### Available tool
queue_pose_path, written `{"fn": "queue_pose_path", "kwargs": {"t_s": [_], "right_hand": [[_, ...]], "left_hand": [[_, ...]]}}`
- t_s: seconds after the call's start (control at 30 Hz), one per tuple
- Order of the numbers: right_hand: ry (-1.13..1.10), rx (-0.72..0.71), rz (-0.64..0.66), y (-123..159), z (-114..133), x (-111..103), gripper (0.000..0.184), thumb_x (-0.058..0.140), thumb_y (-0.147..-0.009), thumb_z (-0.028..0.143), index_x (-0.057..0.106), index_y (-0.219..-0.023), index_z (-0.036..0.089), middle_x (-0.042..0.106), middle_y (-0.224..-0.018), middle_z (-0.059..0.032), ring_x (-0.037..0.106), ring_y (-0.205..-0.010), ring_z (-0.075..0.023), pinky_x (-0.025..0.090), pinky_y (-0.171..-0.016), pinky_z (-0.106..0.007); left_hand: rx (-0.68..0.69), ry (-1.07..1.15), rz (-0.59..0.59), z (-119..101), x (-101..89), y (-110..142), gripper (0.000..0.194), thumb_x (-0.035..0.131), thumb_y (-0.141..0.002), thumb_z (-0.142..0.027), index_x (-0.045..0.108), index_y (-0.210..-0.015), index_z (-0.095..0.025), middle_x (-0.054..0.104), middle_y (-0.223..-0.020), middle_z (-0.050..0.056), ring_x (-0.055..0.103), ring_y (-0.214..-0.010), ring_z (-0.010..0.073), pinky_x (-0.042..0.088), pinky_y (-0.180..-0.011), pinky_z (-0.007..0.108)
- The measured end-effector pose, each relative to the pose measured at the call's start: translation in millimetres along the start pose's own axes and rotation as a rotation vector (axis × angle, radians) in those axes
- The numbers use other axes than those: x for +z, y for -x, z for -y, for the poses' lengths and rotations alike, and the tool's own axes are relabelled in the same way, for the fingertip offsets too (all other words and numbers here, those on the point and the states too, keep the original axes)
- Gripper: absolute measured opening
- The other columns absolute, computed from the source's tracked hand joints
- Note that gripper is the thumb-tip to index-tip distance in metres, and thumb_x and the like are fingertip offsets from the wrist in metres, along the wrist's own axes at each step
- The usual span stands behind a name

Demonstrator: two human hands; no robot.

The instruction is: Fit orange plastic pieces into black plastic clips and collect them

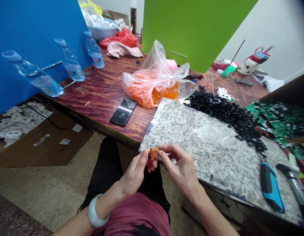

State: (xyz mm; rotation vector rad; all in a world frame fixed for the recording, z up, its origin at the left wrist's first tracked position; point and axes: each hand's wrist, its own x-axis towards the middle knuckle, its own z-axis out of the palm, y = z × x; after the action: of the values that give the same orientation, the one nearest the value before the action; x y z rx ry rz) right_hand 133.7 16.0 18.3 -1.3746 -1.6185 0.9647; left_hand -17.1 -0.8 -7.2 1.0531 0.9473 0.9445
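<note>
Orange piece: I have this small bent part (154, 152) up at the near left corner of the speckled board (176, 131), with something dark at its left side, too small to make out.
Handling: I judge it light and stiff, likely smooth plastic, so it could slip or snap if I press on the bend; I'd take it by its two ends and pinch gently.
Left hand: my left hand (133, 172) grips the piece's left end, thumb against fingers, parted only by its thickness.
Right hand: my right hand (180, 167) pinches the other end between thumb and forefinger, nearly closed; the rest of those fingers curl loosely.
Blue-black tool: it (271, 186) lies on the board's right part, towards the near edge.
Clear strips: a loose fan of them (212, 132) lies in the middle of the board.
Phone: it (123, 112) lies flat on the bench (93, 95), left of the board.
Black pieces: a long heap (216, 109) runs along the board's far side.
Plastic bag: a pale bag (139, 93) of orange pieces sits just beyond the board's far left corner.
Bottles: three (74, 67) stand well left of the board.
</note>
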Motion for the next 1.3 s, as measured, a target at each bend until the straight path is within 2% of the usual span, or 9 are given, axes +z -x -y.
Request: {"fn": "queue_pose_path", "kwargs": {"t_s": [0.23,0.37,0.47,0.7,0.8,0.97,1.13,1.3], "right_hand": [[-0.269,0.174,0.060,-5.0,-3.1,-2.6,0.020,0.064,-0.081,0.035,0.065,-0.083,0.015,0.070,-0.079,-0.0054,0.064,-0.070,-0.0158,0.049,-0.062,-0.026],[-0.288,0.228,0.034,-8.8,-6.0,-6.4,0.025,0.066,-0.078,0.041,0.065,-0.080,0.015,0.067,-0.072,-0.0027,0.059,-0.061,-0.0123,0.045,-0.054,-0.023],[-0.277,0.240,-0.006,-11.7,-8.9,-11.1,0.028,0.067,-0.077,0.042,0.065,-0.082,0.015,0.066,-0.071,-0.0026,0.059,-0.061,-0.0122,0.043,-0.050,-0.021],[-0.229,0.180,-0.062,-14.3,-10.5,-19.1,0.026,0.064,-0.080,0.041,0.064,-0.083,0.015,0.067,-0.073,-0.0041,0.061,-0.065,-0.0141,0.043,-0.051,-0.022],[-0.168,0.146,-0.050,-11.0,-7.8,-15.5,0.024,0.063,-0.081,0.039,0.065,-0.085,0.016,0.068,-0.075,-0.0048,0.063,-0.067,-0.0153,0.045,-0.051,-0.023],[-0.083,0.047,-0.011,-2.9,-2.4,-5.4,0.015,0.061,-0.083,0.030,0.066,-0.087,0.017,0.071,-0.087,-0.0065,0.066,-0.077,-0.0172,0.051,-0.061,-0.026],[-0.011,-0.034,-0.040,1.2,-2.2,-1.6,0.011,0.061,-0.083,0.026,0.066,-0.086,0.017,0.071,-0.088,-0.0074,0.067,-0.083,-0.0187,0.053,-0.062,-0.026],[0.010,-0.074,-0.032,2.7,-1.8,-2.8,0.010,0.058,-0.085,0.024,0.065,-0.088,0.017,0.071,-0.087,-0.0071,0.066,-0.078,-0.0174,0.054,-0.061,-0.027]], "left_hand": [[-0.078,0.186,-0.019,-2.4,2.9,-5.8,0.034,0.042,-0.093,-0.043,0.054,-0.078,-0.015,0.049,-0.066,-0.001,0.044,-0.058,0.0106,0.038,-0.056,0.024],[-0.087,0.241,-0.042,-2.7,2.8,-7.4,0.034,0.048,-0.090,-0.044,0.057,-0.079,-0.014,0.052,-0.065,-0.001,0.046,-0.057,0.0099,0.039,-0.054,0.022],[-0.097,0.255,-0.048,-2.5,1.5,-7.6,0.036,0.049,-0.089,-0.046,0.060,-0.086,-0.012,0.052,-0.065,-0.001,0.046,-0.057,0.0098,0.039,-0.054,0.022],[-0.123,0.254,-0.068,-1.1,1.2,-6.8,0.038,0.050,-0.088,-0.047,0.062,-0.090,-0.011,0.052,-0.066,0.000,0.046,-0.057,0.0104,0.038,-0.054,0.023],[-0.116,0.254,-0.051,-0.3,1.4,-7.0,0.037,0.048,-0.089,-0.046,0.061,-0.089,-0.011,0.051,-0.065,-0.001,0.046,-0.057,0.0101,0.038,-0.054,0.023],[-0.092,0.191,-0.033,-2.5,2.1,-5.7,0.035,0.045,-0.091,-0.044,0.053,-0.075,-0.015,0.051,-0.065,-0.001,0.045,-0.058,0.0104,0.039,-0.055,0.023],[-0.060,0.103,0.003,-2.9,3.1,-3.7,0.034,0.038,-0.094,-0.042,0.054,-0.080,-0.015,0.050,-0.067,-0.001,0.045,-0.061,0.0115,0.040,-0.059,0.025],[-0.059,0.062,0.000,-1.3,3.5,-2.6,0.035,0.036,-0.095,-0.042,0.054,-0.080,-0.016,0.050,-0.067,-0.001,0.044,-0.061,0.0119,0.040,-0.060,0.025]]}}
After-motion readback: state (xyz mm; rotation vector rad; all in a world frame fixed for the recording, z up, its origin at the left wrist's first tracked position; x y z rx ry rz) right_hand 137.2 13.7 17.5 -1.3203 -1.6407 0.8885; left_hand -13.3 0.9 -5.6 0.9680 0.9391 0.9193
